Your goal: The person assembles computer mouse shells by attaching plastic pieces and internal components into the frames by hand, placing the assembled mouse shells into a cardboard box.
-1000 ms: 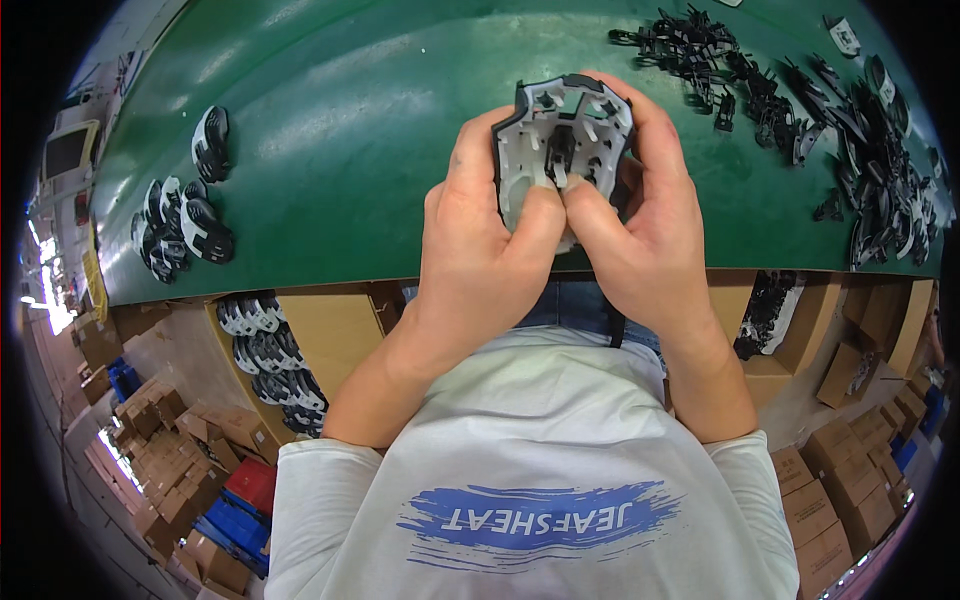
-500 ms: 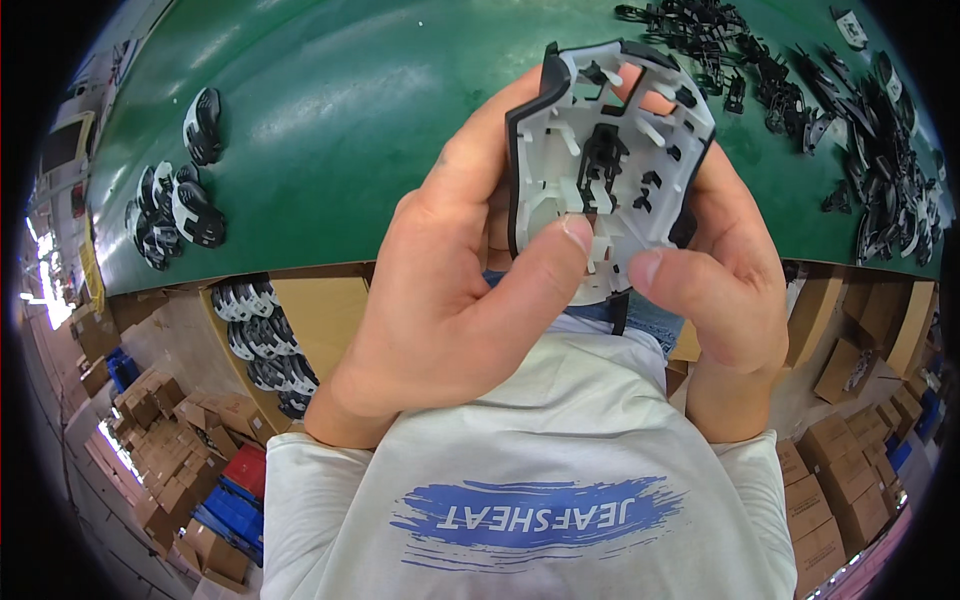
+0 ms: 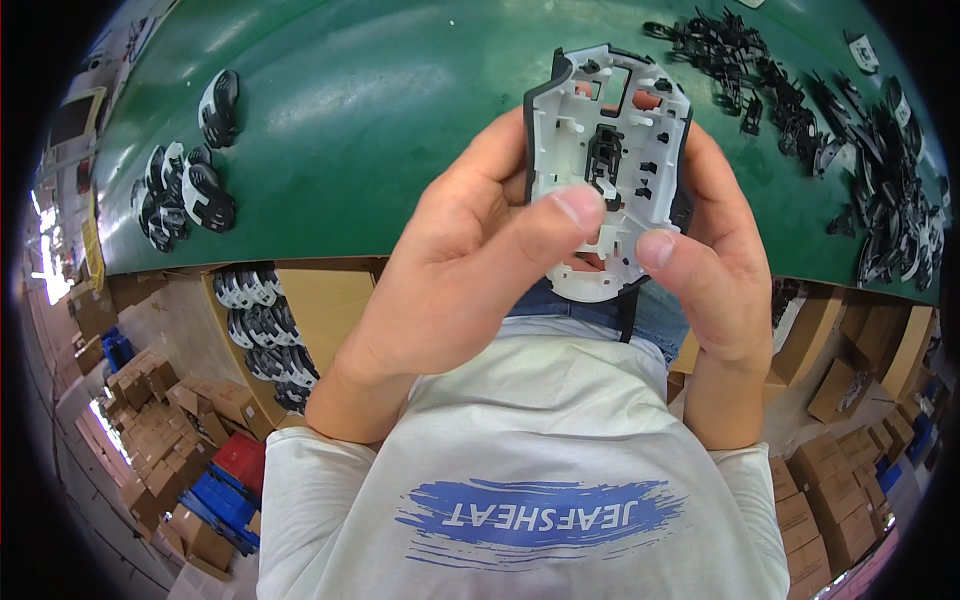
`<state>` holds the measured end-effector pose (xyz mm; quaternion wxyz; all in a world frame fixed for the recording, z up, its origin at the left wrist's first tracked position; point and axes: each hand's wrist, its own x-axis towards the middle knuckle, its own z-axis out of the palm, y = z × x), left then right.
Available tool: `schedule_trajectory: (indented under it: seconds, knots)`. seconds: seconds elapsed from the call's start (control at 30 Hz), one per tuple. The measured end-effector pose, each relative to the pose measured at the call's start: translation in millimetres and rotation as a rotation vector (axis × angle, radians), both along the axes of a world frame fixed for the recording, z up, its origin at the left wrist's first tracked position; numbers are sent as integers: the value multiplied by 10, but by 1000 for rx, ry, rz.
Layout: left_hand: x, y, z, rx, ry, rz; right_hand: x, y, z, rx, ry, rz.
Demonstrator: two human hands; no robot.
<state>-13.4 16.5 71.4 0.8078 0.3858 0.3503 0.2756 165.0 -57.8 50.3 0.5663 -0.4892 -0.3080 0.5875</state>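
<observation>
Both hands hold a white plastic mouse shell (image 3: pixel 563 150) with black edges, its hollow inside facing up toward me. A black insert (image 3: pixel 603 155) sits in its middle, and small black clips line its right side. My left hand (image 3: pixel 450 260) closes round the left side, thumb pressing inside by the lower end of the insert. My right hand (image 3: pixel 725 275) grips the opposite side, with its thumb tip on the lower right rim. Most of the other fingers are hidden behind the shell.
On the green table (image 3: pixel 350 170) lie a single black-and-white shell (image 3: pixel 219 108) and a small cluster of shells (image 3: pixel 207 195) at left. Loose black parts (image 3: pixel 880 180) are heaped at right. Below the table edge, a cardboard box (image 3: pixel 330 315) holds rows of shells.
The shell has turned slightly and tipped, so its inside shows straighter on. My left thumb has slid up a little toward the insert. Both hands still grip it.
</observation>
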Motion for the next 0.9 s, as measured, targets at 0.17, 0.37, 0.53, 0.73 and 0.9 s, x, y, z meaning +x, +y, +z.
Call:
schedule_trajectory:
  seconds: [0.17, 0.37, 0.53, 0.73, 0.9]
  knots:
    - [-197, -60, -176, 16, -88, 57, -142, -4, -283, 173, 185, 112]
    - [-799, -165, -299, 222, -41, -211, -221, -36, -240, 31, -101, 366]
    - [-1998, -437, -416, 355, 370, 492, -172, 271, -154, 75, -367, 313]
    - [-4107, -1186, -1034, 363, 1392, 1036, 186, 394, -390, 78, -465, 235]
    - [-4791, -2419, -1538, 229, 1832, 937, 107, 464, -516, 15, -506, 287]
